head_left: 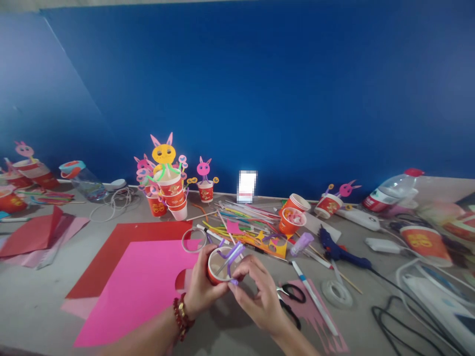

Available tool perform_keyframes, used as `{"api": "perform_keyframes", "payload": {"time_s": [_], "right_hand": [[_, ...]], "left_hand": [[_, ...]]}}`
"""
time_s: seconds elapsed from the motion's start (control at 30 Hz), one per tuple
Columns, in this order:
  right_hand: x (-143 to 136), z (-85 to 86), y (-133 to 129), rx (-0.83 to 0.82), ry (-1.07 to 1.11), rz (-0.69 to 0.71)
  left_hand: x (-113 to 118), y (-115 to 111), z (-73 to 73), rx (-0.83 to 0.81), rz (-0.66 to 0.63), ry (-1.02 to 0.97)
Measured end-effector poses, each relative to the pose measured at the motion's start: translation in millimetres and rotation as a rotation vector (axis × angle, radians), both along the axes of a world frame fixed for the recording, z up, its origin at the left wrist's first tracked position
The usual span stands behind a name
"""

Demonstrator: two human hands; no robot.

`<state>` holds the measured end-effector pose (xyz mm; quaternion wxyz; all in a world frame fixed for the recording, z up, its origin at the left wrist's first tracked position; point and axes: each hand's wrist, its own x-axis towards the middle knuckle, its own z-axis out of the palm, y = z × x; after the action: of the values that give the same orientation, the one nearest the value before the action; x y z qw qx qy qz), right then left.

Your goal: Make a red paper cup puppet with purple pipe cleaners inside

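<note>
Near the bottom centre, a red and white paper cup (214, 269) is tilted so its inside shows. My left hand (203, 287) is wrapped round its left side. Purple pipe cleaners (233, 253) stand up from the cup, and one bends over the rim towards the right. My right hand (257, 290) pinches the end of that purple piece at the cup's right rim. A pink sheet (137, 287) lies left of my left hand, over a red sheet (100, 257). Black-handled scissors (295, 292) rest just right of my right hand.
Stacked cups with paper animal faces (172, 190) stand behind on the left. Pipe cleaners and scraps (241, 222) spread across the middle. Rightward are a cup of scraps (291, 221), a marker (313, 296), tape (337, 293), a blue glue gun (343, 253), cables and a bottle (393, 190).
</note>
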<state>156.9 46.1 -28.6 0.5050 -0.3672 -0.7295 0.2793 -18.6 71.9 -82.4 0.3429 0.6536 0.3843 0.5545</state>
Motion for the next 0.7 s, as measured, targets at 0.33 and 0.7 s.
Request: {"api": "perform_keyframes", "payload": {"time_s": [0.33, 0.7], "right_hand": [[-0.9, -4.2, 1.8, -0.033, -0.010, -0.001], [-0.2, -4.2, 1.5, -0.029, -0.017, -0.006]], "left_hand": [[-2.5, 1.4, -5.1, -0.001, 0.017, 0.041], [-3.6, 1.0, -7.6, -0.009, 0.018, 0.038]]}}
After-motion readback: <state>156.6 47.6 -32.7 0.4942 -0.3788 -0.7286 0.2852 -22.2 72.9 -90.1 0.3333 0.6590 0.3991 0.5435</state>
